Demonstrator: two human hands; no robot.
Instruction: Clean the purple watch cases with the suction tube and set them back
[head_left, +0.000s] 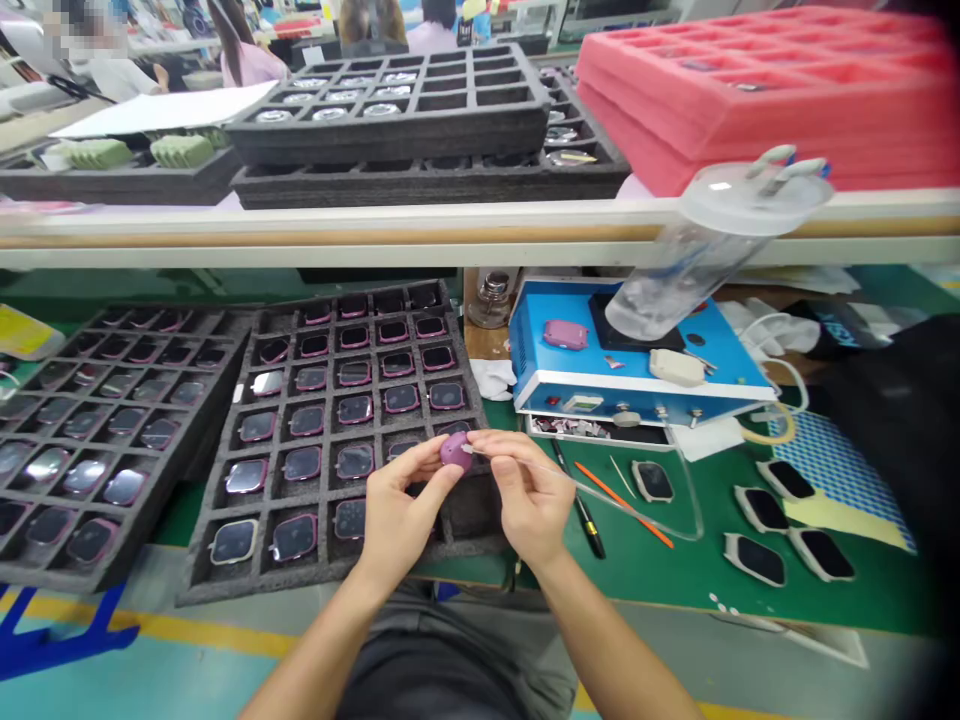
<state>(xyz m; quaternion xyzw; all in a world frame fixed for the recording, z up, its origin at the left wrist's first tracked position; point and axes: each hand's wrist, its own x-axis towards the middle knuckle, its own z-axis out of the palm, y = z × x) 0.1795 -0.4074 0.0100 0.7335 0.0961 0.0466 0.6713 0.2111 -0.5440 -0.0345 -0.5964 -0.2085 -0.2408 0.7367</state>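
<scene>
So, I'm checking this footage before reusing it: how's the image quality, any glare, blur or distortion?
In the head view, the wide lens bows the white shelf edge and darkens the lower right corner; light glares off the watch screens in the left foam tray; the pink foam tray looks soft, while the purple watch case looks fairly sharp.

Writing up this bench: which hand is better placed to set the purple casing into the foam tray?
Probably left: the left hand holds the purple casing above the foam tray; the right hand pinches a thin tool.
</scene>
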